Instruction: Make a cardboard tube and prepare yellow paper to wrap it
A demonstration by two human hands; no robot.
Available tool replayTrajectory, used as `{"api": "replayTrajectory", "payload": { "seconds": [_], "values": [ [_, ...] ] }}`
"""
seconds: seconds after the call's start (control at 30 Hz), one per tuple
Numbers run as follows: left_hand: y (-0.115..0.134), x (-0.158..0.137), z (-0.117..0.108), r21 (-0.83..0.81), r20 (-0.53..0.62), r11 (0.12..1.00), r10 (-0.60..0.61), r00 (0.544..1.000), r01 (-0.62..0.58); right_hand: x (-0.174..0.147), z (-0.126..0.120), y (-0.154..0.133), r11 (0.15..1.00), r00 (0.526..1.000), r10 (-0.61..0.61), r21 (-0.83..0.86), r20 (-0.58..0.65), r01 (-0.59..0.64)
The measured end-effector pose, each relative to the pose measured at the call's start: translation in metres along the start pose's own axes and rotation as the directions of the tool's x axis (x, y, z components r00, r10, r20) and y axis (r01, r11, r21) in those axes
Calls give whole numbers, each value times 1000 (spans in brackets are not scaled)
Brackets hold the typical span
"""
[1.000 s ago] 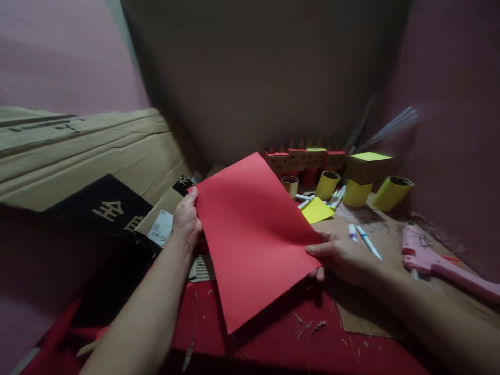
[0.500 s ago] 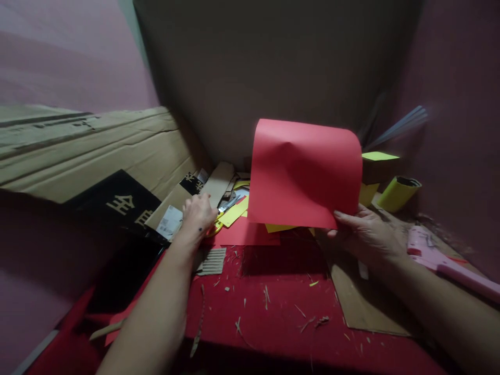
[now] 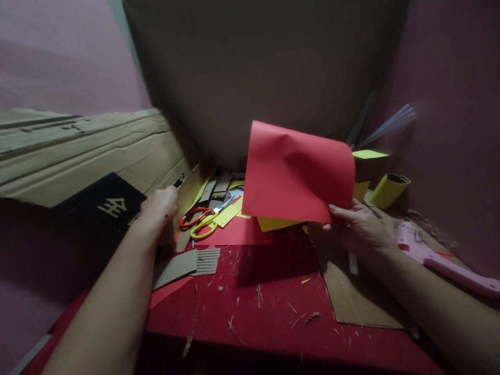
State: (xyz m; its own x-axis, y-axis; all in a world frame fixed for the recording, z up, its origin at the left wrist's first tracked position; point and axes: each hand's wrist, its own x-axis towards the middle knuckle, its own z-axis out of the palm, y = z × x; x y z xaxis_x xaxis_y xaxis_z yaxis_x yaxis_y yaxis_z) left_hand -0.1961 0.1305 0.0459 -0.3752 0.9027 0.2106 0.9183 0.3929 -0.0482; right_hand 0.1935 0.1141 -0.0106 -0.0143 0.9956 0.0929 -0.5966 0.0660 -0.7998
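My right hand point(image 3: 357, 226) pinches the lower right corner of a red paper sheet point(image 3: 297, 172). The sheet is raised over the table and its top curls over. To the left, my left hand point(image 3: 158, 211) is closed on a piece of cardboard point(image 3: 187, 195) with black print, which stands tilted; the fingertips are hidden behind the hand. Just right of that cardboard lie scissors point(image 3: 201, 229) with one red and one yellow handle, on yellow paper strips point(image 3: 230, 212) and a flat red sheet point(image 3: 234, 234).
A corrugated cardboard scrap point(image 3: 207, 261) lies near the front. A pink glue gun point(image 3: 433, 255) rests at the right, with a yellow tube point(image 3: 390, 191) behind it. A flat cardboard sheet point(image 3: 359, 299) lies under my right forearm. Fibre scraps dot the red tablecloth point(image 3: 265, 323).
My left hand has moved left, pulling the printed cardboard away and tilting it up, which uncovers the scissors' handles. The red sheet has tipped slightly in my right hand.
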Motion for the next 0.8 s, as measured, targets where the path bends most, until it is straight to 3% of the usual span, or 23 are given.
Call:
{"api": "replayTrajectory", "payload": {
  "seconds": [0.1, 0.27, 0.4, 0.6, 0.73, 0.8],
  "values": [
    [-9, -4, -7, 80, 8, 996, 38, 999, -39, -1, 2, -4, 1000, 1000, 16, 22, -9, -16],
    [4, -14, -1, 192, -108, 977, 113, 988, -91, -1, 0, -2, 999, 999, 36, -1, -20, -36],
    [3, -12, 5, 259, -133, 958, 165, 977, -127, 1, -3, 0, 999, 999, 44, -6, -30, -45],
    [-7, -20, 1, 217, -132, 956, 229, 964, -197, 1, -2, -3, 999, 997, 48, 0, -63, -48],
    [-11, -39, -10, 138, -149, 949, 303, 941, -283, -2, 0, -5, 998, 997, 62, 9, -42, -61],
    [-13, -56, -10, 93, -105, 942, 332, 937, -323, -3, 1, -6, 998, 997, 59, 5, -44, -59]
  ]
}}
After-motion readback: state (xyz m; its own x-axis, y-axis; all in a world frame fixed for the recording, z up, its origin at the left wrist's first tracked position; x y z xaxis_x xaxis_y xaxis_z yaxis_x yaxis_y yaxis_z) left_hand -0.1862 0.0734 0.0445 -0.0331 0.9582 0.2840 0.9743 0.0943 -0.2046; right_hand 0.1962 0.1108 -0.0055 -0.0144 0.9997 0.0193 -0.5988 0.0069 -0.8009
